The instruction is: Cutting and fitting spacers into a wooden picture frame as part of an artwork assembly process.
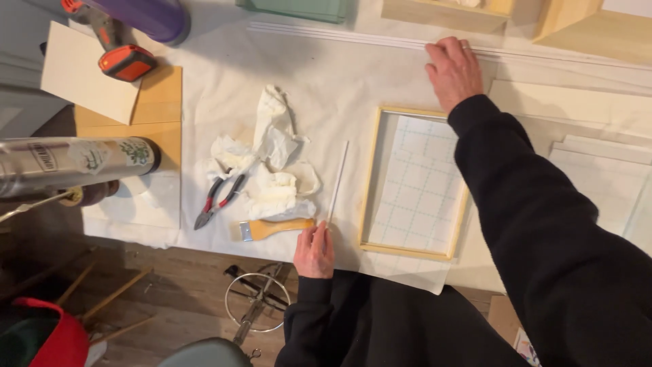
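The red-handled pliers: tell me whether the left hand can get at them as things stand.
Probably yes. The left hand pinches the near end of a thin white strip, and the pliers lie open on the cloth to its left. Only the brush lies between, low and flat. The strip occupies the fingers.

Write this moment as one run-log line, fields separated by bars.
left hand: holds white rod | right hand: on white strips | frame: between hands

Pale wooden frame (370,180); glossy metal flask (75,162)
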